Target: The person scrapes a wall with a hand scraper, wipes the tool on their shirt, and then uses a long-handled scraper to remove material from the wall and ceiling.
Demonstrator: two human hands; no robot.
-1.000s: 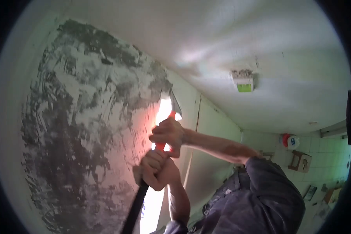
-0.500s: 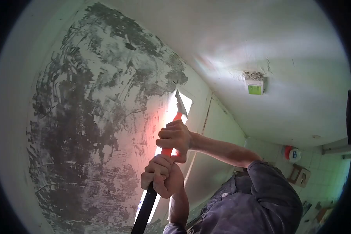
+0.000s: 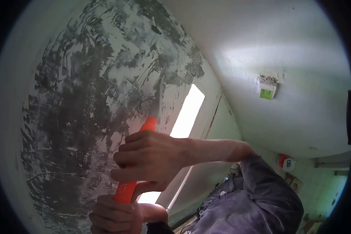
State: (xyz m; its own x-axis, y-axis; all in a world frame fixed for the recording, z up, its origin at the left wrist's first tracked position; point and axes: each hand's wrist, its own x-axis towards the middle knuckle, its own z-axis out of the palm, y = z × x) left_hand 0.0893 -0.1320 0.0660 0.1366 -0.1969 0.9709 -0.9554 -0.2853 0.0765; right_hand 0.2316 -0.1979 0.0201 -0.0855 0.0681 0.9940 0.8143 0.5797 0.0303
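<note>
A scraper with an orange handle [image 3: 124,191] is gripped by both my hands, one above the other. My right hand [image 3: 148,160] wraps the upper part of the handle, its back towards me. Just below, my left hand [image 3: 115,214] is closed round the handle near the bottom edge of the view. Past the orange neck, the thin grey blade [image 3: 159,99] lies over the wall; its edge blends with the wall, so contact is hard to judge. The wall [image 3: 82,117] is patchy, with dark grey areas among whitish coating. The scraper's lower end is hidden.
A bright white strip [image 3: 189,111] stands out on the wall right of the blade. The pale ceiling [image 3: 238,35] carries a white fixture with a green panel [image 3: 266,93]. At far right, a red and white object [image 3: 288,163] is by the tiled wall.
Both hands and the scraper have moved left and down, closer to me. The blade has shifted from in front of the bright strip to the patchy wall. The black lower shaft no longer shows.
</note>
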